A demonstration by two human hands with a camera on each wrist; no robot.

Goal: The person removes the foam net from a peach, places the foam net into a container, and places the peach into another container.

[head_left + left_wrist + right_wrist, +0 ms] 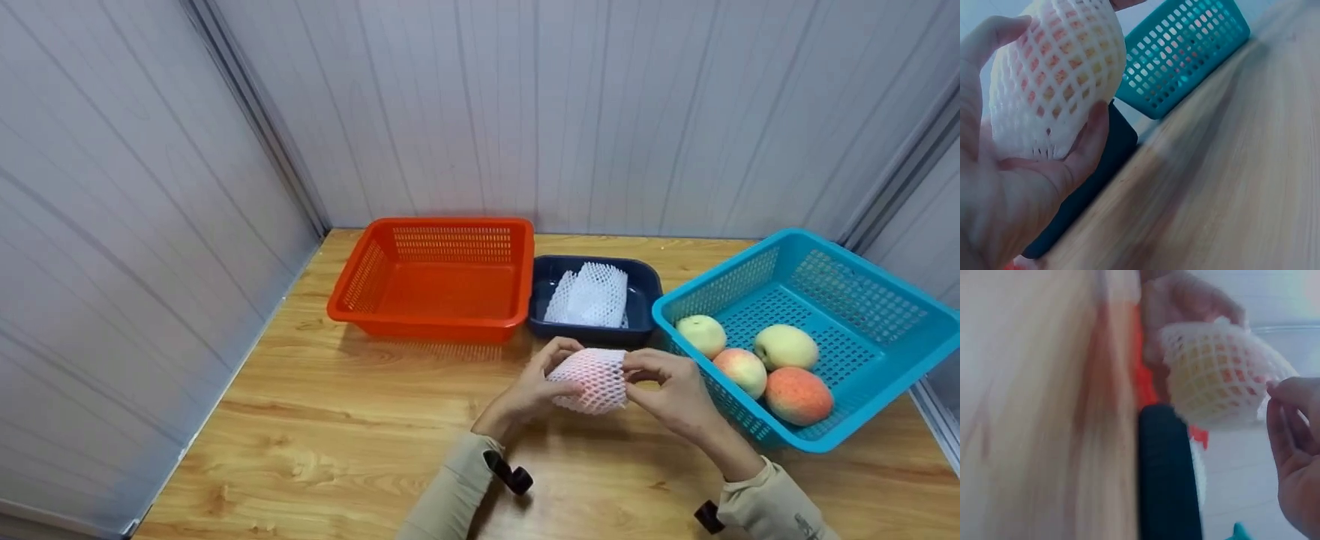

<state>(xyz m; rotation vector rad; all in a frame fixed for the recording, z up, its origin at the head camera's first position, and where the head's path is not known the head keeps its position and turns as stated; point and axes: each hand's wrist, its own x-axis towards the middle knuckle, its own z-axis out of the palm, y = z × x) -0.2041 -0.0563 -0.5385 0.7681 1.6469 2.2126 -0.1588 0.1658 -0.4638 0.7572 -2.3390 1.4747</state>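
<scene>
A peach wrapped in a white foam net (592,381) is held up above the table, its red and yellow skin showing through the mesh. My left hand (531,388) grips it from the left, thumb and fingers curled round the netted fruit, as the left wrist view also shows. On the other side my right hand (679,394) pinches the open edge of the foam net (1266,402) between thumb and fingertips. Behind the hands, white foam nets (598,294) lie in a dark blue tray (646,330).
An orange-red basket (431,330) stands at the back left, beside the dark tray. To the right, a turquoise basket (889,386) holds several peaches (799,395) and sits close to my right forearm. Pale panel walls (480,112) border the wooden table (337,442).
</scene>
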